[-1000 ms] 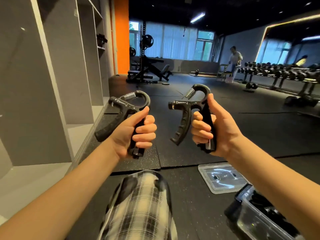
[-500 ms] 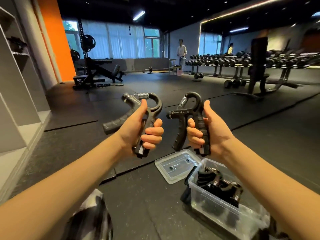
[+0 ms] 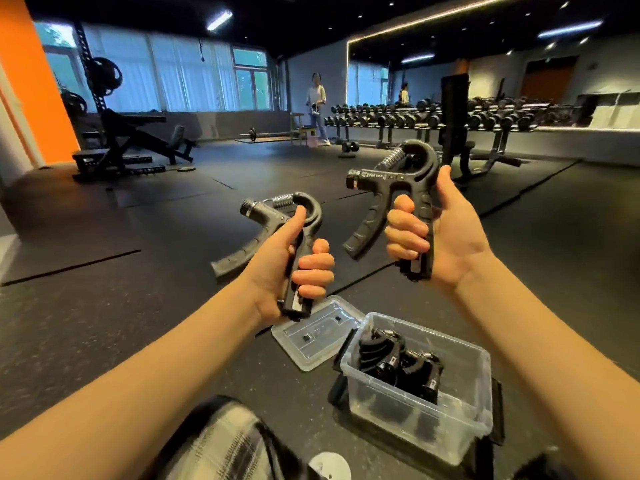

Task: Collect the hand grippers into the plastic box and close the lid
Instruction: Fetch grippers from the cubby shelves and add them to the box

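My left hand [image 3: 287, 268] grips one black, steel-sprung hand gripper [image 3: 266, 214] and my right hand [image 3: 446, 237] a second hand gripper [image 3: 377, 178], both raised above the clear plastic box [image 3: 415, 427], lid [image 3: 304, 341] off beside it.

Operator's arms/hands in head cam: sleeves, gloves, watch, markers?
Left forearm and right forearm are bare to the frame edge, no sleeves in view. Left hand and right hand: no gloves, rings, watch, wristband, markers or cables visible. Only clothing seen: black-and-white checked fabric at the bottom edge, likely over a knee.
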